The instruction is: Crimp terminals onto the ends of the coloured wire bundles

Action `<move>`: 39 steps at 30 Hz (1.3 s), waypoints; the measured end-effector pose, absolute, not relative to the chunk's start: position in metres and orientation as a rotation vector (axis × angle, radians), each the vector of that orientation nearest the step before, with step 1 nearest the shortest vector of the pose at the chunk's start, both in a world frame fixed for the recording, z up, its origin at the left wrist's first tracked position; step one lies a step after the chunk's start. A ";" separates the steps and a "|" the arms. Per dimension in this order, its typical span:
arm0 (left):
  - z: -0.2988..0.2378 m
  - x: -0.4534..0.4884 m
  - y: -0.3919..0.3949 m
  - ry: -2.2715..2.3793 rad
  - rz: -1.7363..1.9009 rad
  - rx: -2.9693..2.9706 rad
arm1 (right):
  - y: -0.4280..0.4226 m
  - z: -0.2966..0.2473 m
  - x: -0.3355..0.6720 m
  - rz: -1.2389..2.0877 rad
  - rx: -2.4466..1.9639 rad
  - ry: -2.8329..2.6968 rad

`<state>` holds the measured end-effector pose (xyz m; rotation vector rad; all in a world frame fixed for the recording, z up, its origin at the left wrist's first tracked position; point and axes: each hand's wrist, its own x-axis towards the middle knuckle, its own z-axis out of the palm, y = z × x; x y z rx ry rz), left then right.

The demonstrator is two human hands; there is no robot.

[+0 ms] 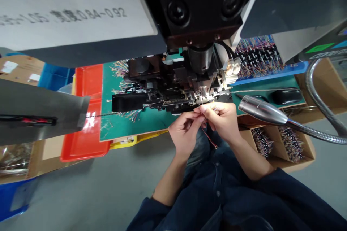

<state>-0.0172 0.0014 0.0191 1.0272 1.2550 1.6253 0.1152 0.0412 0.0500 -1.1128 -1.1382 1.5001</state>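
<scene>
Wires (202,110) are being pinched in the clenched grips of left hand (185,137) and right hand (218,121), just below crimping machine (200,86).

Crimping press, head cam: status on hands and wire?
Left hand and right hand pinching thin wire at the crimping press. Red-and-dark leads hanging below. Gooseneck lamp beside right hand, not touching.

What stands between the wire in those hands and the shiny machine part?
Nothing I can see. The thin wire, pinched by the left hand and right hand, points up at the crimping machine's metal head, with no object between them.
</scene>
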 end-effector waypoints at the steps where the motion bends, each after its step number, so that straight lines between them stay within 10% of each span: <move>1: 0.019 -0.017 0.001 1.240 1.628 1.027 | 0.042 0.048 0.115 1.523 -1.110 -1.121; 39: 0.021 -0.013 -0.027 1.005 1.675 0.949 | 0.022 0.062 0.119 1.384 -0.875 -1.169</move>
